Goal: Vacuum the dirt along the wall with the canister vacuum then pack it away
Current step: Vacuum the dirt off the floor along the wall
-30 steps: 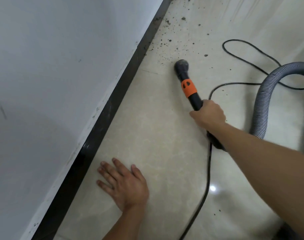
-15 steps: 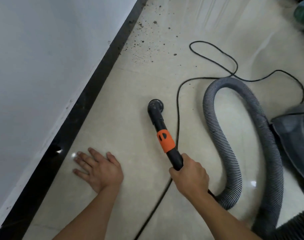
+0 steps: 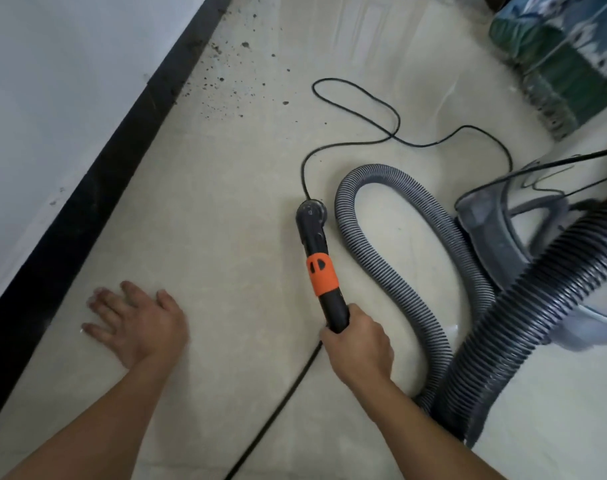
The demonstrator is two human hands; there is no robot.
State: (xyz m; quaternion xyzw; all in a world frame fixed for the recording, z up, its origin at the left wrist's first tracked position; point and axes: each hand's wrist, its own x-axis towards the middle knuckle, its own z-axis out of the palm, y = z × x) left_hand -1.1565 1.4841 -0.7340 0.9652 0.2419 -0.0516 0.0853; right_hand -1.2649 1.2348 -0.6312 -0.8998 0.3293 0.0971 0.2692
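The right grip (image 3: 359, 351) curls around the vacuum wand (image 3: 321, 271), its nozzle (image 3: 310, 214) well apart from the dirt (image 3: 226, 81) beside the black skirting (image 3: 98, 188), while the left grip (image 3: 139, 323) lies flat and open-fingered on the floor (image 3: 226, 271).

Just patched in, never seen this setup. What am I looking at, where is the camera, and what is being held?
There is no machine arm: a person wears one camera on the head, looking down at their own two hands. The left hand rests flat on the floor near the black skirting. The right hand grips the vacuum wand, black with an orange collar; its grey hose loops beside the canister vacuum. A black cord trails across the floor. Dirt lies along the wall, beyond the wand's tip.
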